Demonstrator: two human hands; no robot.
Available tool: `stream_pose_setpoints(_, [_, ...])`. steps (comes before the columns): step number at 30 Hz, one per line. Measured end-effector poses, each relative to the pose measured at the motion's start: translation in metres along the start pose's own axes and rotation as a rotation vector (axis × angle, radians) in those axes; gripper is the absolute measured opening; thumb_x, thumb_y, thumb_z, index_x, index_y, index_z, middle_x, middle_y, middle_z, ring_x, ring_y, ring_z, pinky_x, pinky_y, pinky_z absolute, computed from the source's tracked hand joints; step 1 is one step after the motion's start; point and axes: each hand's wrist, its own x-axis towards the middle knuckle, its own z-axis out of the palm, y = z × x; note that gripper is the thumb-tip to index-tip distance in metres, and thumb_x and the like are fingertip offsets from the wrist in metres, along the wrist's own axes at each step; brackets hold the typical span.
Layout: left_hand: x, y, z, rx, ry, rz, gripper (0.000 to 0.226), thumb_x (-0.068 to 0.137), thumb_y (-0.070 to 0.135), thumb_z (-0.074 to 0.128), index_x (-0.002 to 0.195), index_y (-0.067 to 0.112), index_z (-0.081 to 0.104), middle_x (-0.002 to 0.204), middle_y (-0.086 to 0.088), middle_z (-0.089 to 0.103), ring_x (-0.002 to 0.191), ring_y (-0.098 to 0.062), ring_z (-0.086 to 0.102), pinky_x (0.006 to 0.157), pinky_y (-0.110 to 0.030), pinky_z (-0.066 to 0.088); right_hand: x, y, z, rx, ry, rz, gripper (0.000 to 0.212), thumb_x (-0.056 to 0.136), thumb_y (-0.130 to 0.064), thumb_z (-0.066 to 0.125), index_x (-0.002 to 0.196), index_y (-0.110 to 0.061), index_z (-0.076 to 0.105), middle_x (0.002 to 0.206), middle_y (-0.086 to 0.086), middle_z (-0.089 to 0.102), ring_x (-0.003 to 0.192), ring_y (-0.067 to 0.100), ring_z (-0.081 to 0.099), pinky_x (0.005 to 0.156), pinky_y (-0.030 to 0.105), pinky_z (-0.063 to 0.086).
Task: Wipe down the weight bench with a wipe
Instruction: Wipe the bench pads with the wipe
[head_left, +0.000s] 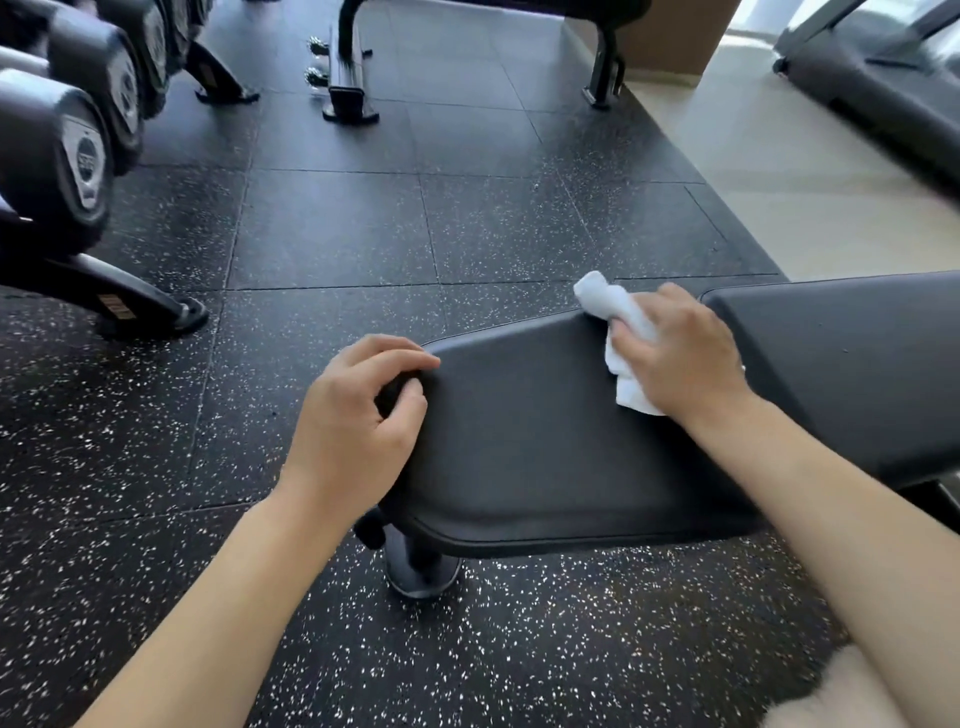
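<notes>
- so the wiping looks underway but nowhere near finished, that's my read anyway
- the right hand (680, 353) is lying on a white wipe (618, 332), pressing it onto the far edge of the seat pad (535, 441) of the weight bench, right by the gap where the seat pad meets the back pad (852, 364)
- fingers are loosely bent over the wipe, so it's held under the palm and fingers. one bunched end pokes out past the far edge, another bit sticks out near the wrist
- the left hand (358, 415) is on the near-left corner of the seat pad, fingers and thumb curled over the edge, gripping it, probably to steady the bench
- can't honestly tell which bits of the seat pad are already clean. no wet streaks or shine difference i can make out on the black vinyl
- guessing most of the seat pad is left, plus the whole back pad off to the right, which only partly shows
- bench foot (421, 571) sits on the speckled rubber floor (332, 228); dumbbells (78, 150) on a rack far left
</notes>
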Motion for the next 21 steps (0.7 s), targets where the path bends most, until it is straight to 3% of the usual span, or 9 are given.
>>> stream_pose_setpoints(2, [0.000, 0.002, 0.007, 0.078, 0.014, 0.009, 0.027, 0.089, 0.000, 0.068, 0.106, 0.018, 0.079, 0.113, 0.007, 0.065, 0.112, -0.014, 0.058, 0.102, -0.017, 0.040, -0.013, -0.024, 0.006, -0.002, 0.001, -0.092, 0.022, 0.098, -0.035, 0.059, 0.102, -0.015, 0.069, 0.094, 0.002, 0.053, 0.092, 0.030, 0.059, 0.077, 0.038, 0.040])
stream_pose_setpoints(5, [0.003, 0.006, 0.019, 0.160, 0.049, -0.001, 0.029, 0.087, 0.001, 0.066, 0.108, 0.017, 0.076, 0.113, 0.002, 0.062, 0.109, -0.019, 0.051, 0.101, -0.022, 0.038, -0.051, -0.074, 0.018, 0.094, -0.062, -0.419, 0.025, 0.091, -0.032, 0.061, 0.109, -0.016, 0.069, 0.095, 0.001, 0.056, 0.090, 0.024, 0.058, 0.078, 0.036, 0.042])
stream_pose_setpoints(8, [0.010, 0.010, 0.026, 0.174, 0.043, -0.059, 0.031, 0.088, -0.003, 0.057, 0.106, 0.018, 0.072, 0.112, 0.004, 0.061, 0.107, -0.020, 0.052, 0.095, -0.022, 0.038, -0.053, -0.075, 0.019, 0.143, -0.136, -0.665, 0.028, 0.095, -0.039, 0.057, 0.106, -0.016, 0.068, 0.090, -0.003, 0.052, 0.086, 0.019, 0.053, 0.074, 0.030, 0.041])
stream_pose_setpoints(10, [0.017, 0.013, 0.029, 0.199, 0.013, -0.069, 0.025, 0.092, 0.003, 0.057, 0.107, 0.020, 0.068, 0.112, 0.008, 0.057, 0.106, -0.018, 0.055, 0.092, -0.025, 0.041, -0.021, -0.047, 0.017, 0.106, -0.094, -0.539, 0.025, 0.097, -0.037, 0.059, 0.109, -0.017, 0.068, 0.094, -0.002, 0.054, 0.095, 0.022, 0.056, 0.080, 0.035, 0.044])
stream_pose_setpoints(12, [0.019, 0.014, 0.031, 0.253, -0.008, -0.054, 0.019, 0.095, 0.011, 0.058, 0.109, 0.022, 0.064, 0.113, 0.009, 0.054, 0.106, -0.018, 0.055, 0.092, -0.034, 0.046, 0.015, -0.008, 0.014, 0.089, -0.025, -0.297, 0.021, 0.098, -0.032, 0.061, 0.102, -0.013, 0.067, 0.095, 0.001, 0.055, 0.097, 0.029, 0.057, 0.082, 0.039, 0.042])
stream_pose_setpoints(15, [0.018, 0.014, 0.034, 0.343, -0.047, -0.046, 0.030, 0.098, 0.025, 0.052, 0.126, 0.023, 0.061, 0.123, 0.009, 0.057, 0.113, -0.021, 0.058, 0.094, -0.045, 0.052, 0.037, 0.020, 0.019, 0.039, 0.050, -0.082, 0.023, 0.098, -0.031, 0.057, 0.096, -0.009, 0.065, 0.096, 0.010, 0.059, 0.096, 0.035, 0.056, 0.080, 0.041, 0.039])
stream_pose_setpoints(18, [0.020, 0.017, 0.036, 0.433, -0.087, -0.125, 0.045, 0.100, 0.037, 0.039, 0.141, 0.030, 0.056, 0.134, 0.015, 0.060, 0.119, -0.017, 0.059, 0.094, -0.045, 0.054, 0.025, -0.004, 0.030, 0.061, 0.045, -0.237, 0.025, 0.093, -0.035, 0.054, 0.096, -0.013, 0.064, 0.093, 0.005, 0.058, 0.090, 0.029, 0.052, 0.079, 0.041, 0.040])
stream_pose_setpoints(21, [0.026, 0.028, 0.041, 0.481, -0.073, -0.332, 0.044, 0.103, 0.037, 0.034, 0.141, 0.031, 0.057, 0.132, 0.010, 0.064, 0.115, -0.026, 0.062, 0.088, -0.048, 0.052, 0.000, -0.032, 0.029, 0.144, -0.039, -0.454, 0.024, 0.094, -0.036, 0.059, 0.104, -0.015, 0.066, 0.092, 0.000, 0.053, 0.086, 0.024, 0.046, 0.075, 0.039, 0.042])
